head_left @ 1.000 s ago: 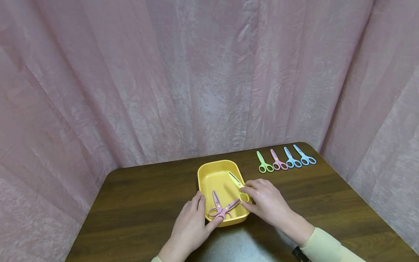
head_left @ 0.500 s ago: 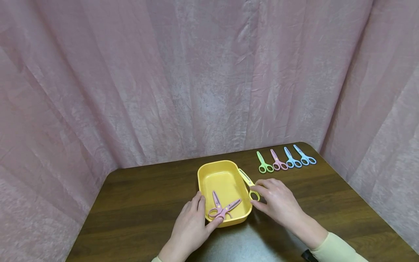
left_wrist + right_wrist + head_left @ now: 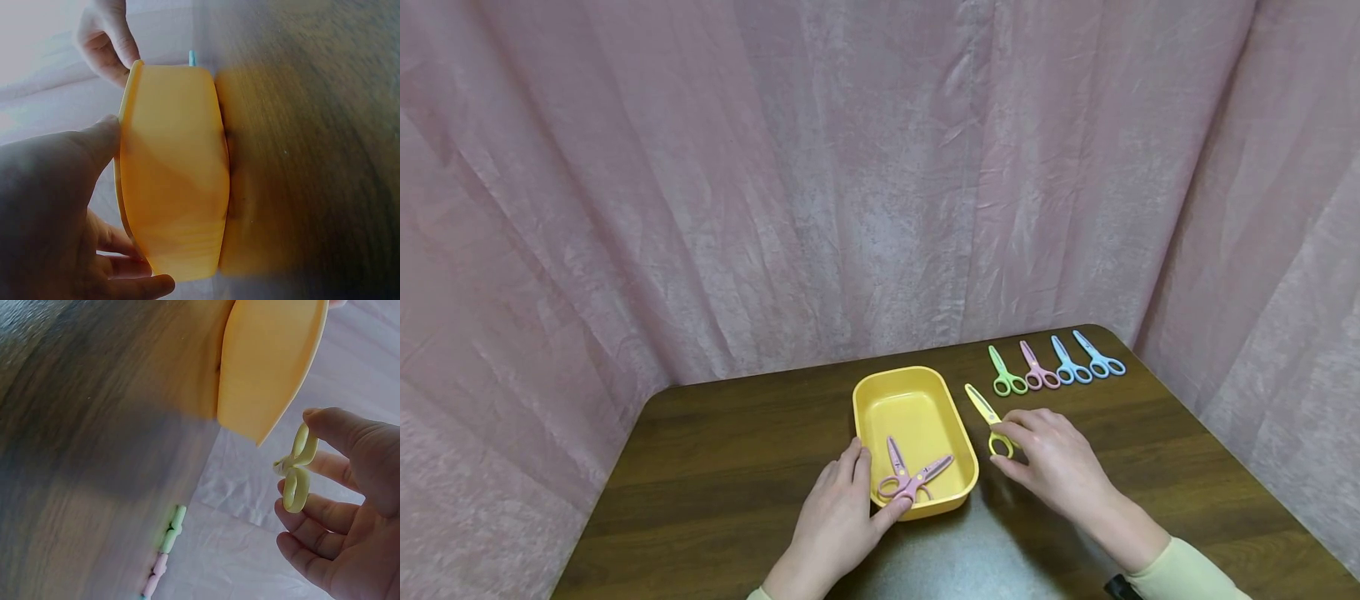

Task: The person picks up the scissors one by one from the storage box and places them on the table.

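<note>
Pinched by a handle loop between thumb and fingers, yellow scissors [image 3: 982, 403] hang from my right hand [image 3: 1056, 458], just right of the yellow tray [image 3: 914, 373]. The right wrist view shows both handle loops of the yellow scissors [image 3: 300, 487] held above the table. My left hand [image 3: 837, 517] holds the tray at its near left corner, thumb over the near rim and fingers along the left side. Inside the tray's near end lie pink scissors [image 3: 912, 483] with their blades spread. Seen from the left wrist, the tray's outer wall [image 3: 175, 162] stands on the table.
At the back right of the brown table [image 3: 737, 467], green scissors [image 3: 1004, 375], pink scissors [image 3: 1036, 369] and two blue scissors [image 3: 1067, 364] lie in a row, points toward the far edge. A pink curtain [image 3: 865, 167] hangs behind the table.
My right hand has lifted the yellow scissors out of the tray and carried them rightward, past its right rim. My left hand, the tray and the pink scissors in it have stayed put.
</note>
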Demonstrator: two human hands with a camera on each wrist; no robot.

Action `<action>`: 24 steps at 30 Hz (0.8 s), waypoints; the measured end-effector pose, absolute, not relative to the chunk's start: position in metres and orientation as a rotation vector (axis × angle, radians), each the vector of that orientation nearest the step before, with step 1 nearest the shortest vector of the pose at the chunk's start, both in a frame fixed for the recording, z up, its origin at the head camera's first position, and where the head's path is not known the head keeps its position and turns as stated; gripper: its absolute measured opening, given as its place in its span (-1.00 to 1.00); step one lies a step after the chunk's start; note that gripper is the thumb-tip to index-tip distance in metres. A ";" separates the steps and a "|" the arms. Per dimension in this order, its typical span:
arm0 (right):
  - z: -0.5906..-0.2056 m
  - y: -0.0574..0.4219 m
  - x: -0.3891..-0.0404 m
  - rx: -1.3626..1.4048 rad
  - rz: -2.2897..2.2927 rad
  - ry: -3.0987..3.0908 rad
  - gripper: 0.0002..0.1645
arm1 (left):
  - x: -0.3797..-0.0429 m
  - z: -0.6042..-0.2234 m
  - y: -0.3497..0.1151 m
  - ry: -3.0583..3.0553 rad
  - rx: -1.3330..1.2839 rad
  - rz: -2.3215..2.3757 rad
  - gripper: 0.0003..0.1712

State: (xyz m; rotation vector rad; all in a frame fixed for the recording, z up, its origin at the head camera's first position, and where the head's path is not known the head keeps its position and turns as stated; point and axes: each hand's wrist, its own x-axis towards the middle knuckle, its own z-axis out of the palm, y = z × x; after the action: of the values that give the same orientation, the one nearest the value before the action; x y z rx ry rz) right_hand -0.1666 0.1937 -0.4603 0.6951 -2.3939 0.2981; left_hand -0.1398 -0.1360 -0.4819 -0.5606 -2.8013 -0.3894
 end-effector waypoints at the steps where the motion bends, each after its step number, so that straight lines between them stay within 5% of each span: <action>1: -0.461 0.194 -0.167 0.693 0.297 -2.393 -0.48 | -0.140 -0.482 -0.136 -2.801 -0.561 -0.389 0.09; 24: -0.476 0.204 -0.162 0.690 0.229 -2.560 -0.58 | -0.140 -0.480 -0.136 -2.819 -0.566 -0.404 0.08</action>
State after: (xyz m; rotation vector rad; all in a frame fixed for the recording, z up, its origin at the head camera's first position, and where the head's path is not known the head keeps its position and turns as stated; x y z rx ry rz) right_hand -0.1625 0.2037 -0.4763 0.6897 -2.5603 0.2287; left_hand -0.1398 -0.1356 -0.4804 -0.5657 -2.8191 -0.4036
